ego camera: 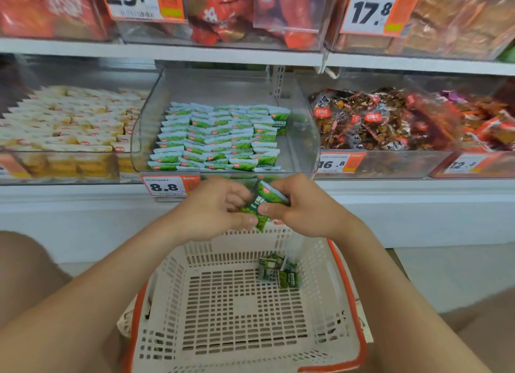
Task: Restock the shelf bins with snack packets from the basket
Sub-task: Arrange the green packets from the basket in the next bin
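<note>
Both hands meet above the far rim of the white basket (167, 303) and hold a small stack of green snack packets (260, 204) between them. My left hand (214, 208) pinches the stack from the left, and my right hand (301, 205) grips it from the right. A few green packets (278, 272) lie in the basket's far right corner. Straight ahead, the clear shelf bin (303, 138) holds several neat rows of the same green packets (220, 138), with a bare strip along its right side.
An 8.8 price tag (164, 187) hangs on the bin's front. A bin of yellow-white packets (69, 121) stands to the left, bins of brown and red snacks (376, 119) to the right. Red packets fill the upper shelf (167, 52). The basket has an orange rim.
</note>
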A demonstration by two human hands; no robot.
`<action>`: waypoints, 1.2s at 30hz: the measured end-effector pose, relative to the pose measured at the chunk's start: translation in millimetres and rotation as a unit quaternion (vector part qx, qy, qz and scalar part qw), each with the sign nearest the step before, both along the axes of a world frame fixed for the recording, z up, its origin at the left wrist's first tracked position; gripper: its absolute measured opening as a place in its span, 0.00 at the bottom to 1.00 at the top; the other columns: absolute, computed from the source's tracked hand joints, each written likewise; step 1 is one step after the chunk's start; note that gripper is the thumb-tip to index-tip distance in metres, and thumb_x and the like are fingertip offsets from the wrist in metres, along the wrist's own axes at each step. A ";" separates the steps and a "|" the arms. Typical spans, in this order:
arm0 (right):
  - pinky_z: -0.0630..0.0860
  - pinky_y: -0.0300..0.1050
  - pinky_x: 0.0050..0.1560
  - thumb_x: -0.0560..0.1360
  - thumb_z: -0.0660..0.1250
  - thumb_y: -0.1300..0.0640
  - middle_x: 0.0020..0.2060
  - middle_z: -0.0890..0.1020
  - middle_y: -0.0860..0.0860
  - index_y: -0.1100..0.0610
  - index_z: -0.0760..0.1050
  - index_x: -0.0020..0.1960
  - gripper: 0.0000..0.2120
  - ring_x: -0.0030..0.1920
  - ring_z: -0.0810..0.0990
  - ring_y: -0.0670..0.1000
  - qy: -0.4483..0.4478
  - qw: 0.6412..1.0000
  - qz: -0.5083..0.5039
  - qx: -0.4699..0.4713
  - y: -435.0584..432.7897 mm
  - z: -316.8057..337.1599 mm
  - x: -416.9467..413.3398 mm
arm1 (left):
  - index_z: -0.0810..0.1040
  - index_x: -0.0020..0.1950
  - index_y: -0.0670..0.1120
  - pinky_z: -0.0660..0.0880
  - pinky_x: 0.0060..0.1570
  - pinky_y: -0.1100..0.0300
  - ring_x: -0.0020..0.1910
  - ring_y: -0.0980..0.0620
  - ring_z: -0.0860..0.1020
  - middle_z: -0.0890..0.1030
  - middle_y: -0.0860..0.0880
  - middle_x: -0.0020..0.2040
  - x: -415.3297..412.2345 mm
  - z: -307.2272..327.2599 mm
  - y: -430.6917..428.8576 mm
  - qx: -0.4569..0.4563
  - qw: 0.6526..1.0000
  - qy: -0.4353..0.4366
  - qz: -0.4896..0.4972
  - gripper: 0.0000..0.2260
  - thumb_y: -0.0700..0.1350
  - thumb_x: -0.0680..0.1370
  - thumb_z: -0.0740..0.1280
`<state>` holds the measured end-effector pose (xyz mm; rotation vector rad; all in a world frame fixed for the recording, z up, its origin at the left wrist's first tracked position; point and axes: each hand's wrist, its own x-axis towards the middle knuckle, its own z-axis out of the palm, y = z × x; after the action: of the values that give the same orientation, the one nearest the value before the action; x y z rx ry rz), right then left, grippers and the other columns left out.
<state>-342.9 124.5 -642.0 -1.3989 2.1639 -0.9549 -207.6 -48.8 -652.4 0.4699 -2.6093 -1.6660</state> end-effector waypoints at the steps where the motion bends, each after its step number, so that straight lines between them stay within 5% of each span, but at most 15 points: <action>1: 0.70 0.54 0.31 0.78 0.73 0.49 0.32 0.73 0.64 0.63 0.74 0.40 0.18 0.29 0.69 0.57 -0.001 1.000 0.000 -0.007 -1.9 2.1 0.0 | 0.84 0.54 0.46 0.84 0.53 0.52 0.48 0.52 0.87 0.88 0.48 0.47 -0.7 2.1 -0.7 -0.005 1.000 0.006 0.007 0.14 0.40 0.72 0.82; 4: 0.69 0.51 0.29 0.78 0.74 0.51 0.31 0.74 0.63 0.63 0.77 0.43 0.15 0.28 0.72 0.59 0.003 0.999 -0.005 -0.041 -6.6 13.8 0.0 | 0.82 0.55 0.50 0.81 0.44 0.64 0.43 0.58 0.86 0.87 0.53 0.42 -0.5 16.6 4.4 -0.014 0.998 0.048 0.034 0.15 0.39 0.73 0.81; 7: 0.73 0.56 0.33 0.78 0.72 0.48 0.33 0.76 0.62 0.60 0.77 0.44 0.15 0.32 0.74 0.60 0.024 0.996 -0.027 -0.087 -13.7 26.7 -7.8 | 0.82 0.59 0.46 0.85 0.40 0.54 0.39 0.51 0.87 0.86 0.49 0.42 -3.1 30.8 9.1 -0.003 0.989 0.127 0.076 0.16 0.39 0.74 0.79; 10: 0.79 0.55 0.39 0.78 0.71 0.50 0.36 0.82 0.53 0.54 0.80 0.48 0.07 0.36 0.81 0.55 0.061 0.979 -0.115 -0.160 -23.3 44.2 -18.8 | 0.81 0.62 0.52 0.80 0.40 0.63 0.36 0.57 0.83 0.83 0.55 0.48 -9.9 35.3 2.3 -0.174 0.953 0.201 0.146 0.16 0.49 0.76 0.78; 13: 0.74 0.42 0.34 0.78 0.69 0.57 0.35 0.82 0.54 0.57 0.80 0.47 0.03 0.32 0.77 0.48 0.131 0.952 -0.208 -0.183 -33.1 65.5 -39.3 | 0.80 0.63 0.52 0.76 0.47 0.58 0.41 0.60 0.76 0.81 0.58 0.53 -18.3 32.9 -11.2 -0.332 0.903 0.230 0.145 0.13 0.54 0.80 0.71; 17: 0.74 0.52 0.42 0.74 0.65 0.62 0.40 0.78 0.60 0.63 0.74 0.45 0.04 0.41 0.75 0.62 0.297 0.924 -0.235 -0.048 -60.3 78.4 -89.8 | 0.79 0.64 0.47 0.74 0.62 0.48 0.62 0.48 0.77 0.79 0.50 0.62 -34.2 24.7 -30.6 -0.432 0.879 0.183 0.084 0.14 0.53 0.84 0.64; 20: 0.70 0.52 0.43 0.74 0.67 0.62 0.44 0.73 0.59 0.60 0.66 0.45 0.08 0.44 0.73 0.62 0.352 0.914 -0.182 0.086 -82.4 87.4 -104.6 | 0.77 0.70 0.47 0.68 0.69 0.42 0.71 0.43 0.71 0.74 0.47 0.73 -43.9 23.2 -40.0 -0.470 0.874 0.104 0.061 0.19 0.55 0.84 0.62; 23: 0.70 0.58 0.61 0.76 0.68 0.62 0.52 0.75 0.60 0.58 0.69 0.53 0.09 0.52 0.75 0.63 0.420 0.877 -0.143 0.186 -101.0 88.4 -112.7 | 0.72 0.75 0.49 0.62 0.73 0.41 0.77 0.43 0.64 0.65 0.47 0.80 -50.4 20.6 -44.6 -0.463 0.883 0.054 0.048 0.22 0.56 0.83 0.60; 25: 0.64 0.62 0.70 0.75 0.67 0.63 0.56 0.78 0.59 0.58 0.72 0.59 0.13 0.59 0.77 0.62 0.453 0.850 -0.131 0.237 -112.7 81.0 -122.0 | 0.70 0.76 0.51 0.60 0.73 0.39 0.79 0.45 0.61 0.62 0.48 0.82 -53.6 18.3 -46.8 -0.449 0.892 0.034 0.038 0.23 0.56 0.83 0.58; 30: 0.57 0.61 0.75 0.77 0.64 0.66 0.57 0.80 0.55 0.57 0.73 0.67 0.18 0.62 0.77 0.60 0.499 0.803 -0.116 0.305 -131.2 59.6 -131.2 | 0.70 0.76 0.53 0.59 0.72 0.38 0.79 0.46 0.61 0.63 0.50 0.81 -56.0 15.7 -48.0 -0.440 0.898 0.018 0.027 0.22 0.57 0.83 0.56; 36: 0.57 0.61 0.75 0.79 0.63 0.67 0.59 0.81 0.56 0.57 0.74 0.66 0.16 0.60 0.79 0.61 0.502 0.803 -0.127 0.294 -145.2 52.8 -134.1 | 0.72 0.74 0.53 0.61 0.70 0.39 0.76 0.46 0.64 0.67 0.52 0.79 -56.2 15.7 -48.1 -0.444 0.895 0.023 0.028 0.20 0.56 0.83 0.57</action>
<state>-477.0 -20.7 -589.2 -1.4276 3.0207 0.6141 -263.8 -96.9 -636.7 0.4222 -2.8809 -0.3237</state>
